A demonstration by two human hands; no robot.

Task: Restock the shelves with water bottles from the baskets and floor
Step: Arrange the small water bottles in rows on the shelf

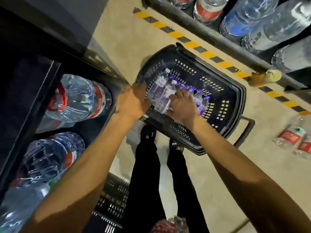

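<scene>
Two-handed reach past the big jugs (75, 98) on the left shelf (55, 69), down into the black basket (227, 98) on the floor. Left grip (133, 101) at the near rim, fingers against the small bottles (158, 91); cannot tell whether closed on one. Right grip (182, 106) curled over the same cluster, thumb at one bottle's side. Judged mid-pickup: next calls for lifting a firm handful clear of the rim, then turning to a shelf. Loose bottles (292, 136) on the floor, far right.

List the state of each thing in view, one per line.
basket, on the floor, partly filled.
small bottles, capped, lying in the basket.
right hand, gripping small bottles.
left hand, touching small bottles; grip hidden.
red-label bottles, lying on the floor.
large bottles, shelved at left.
</scene>
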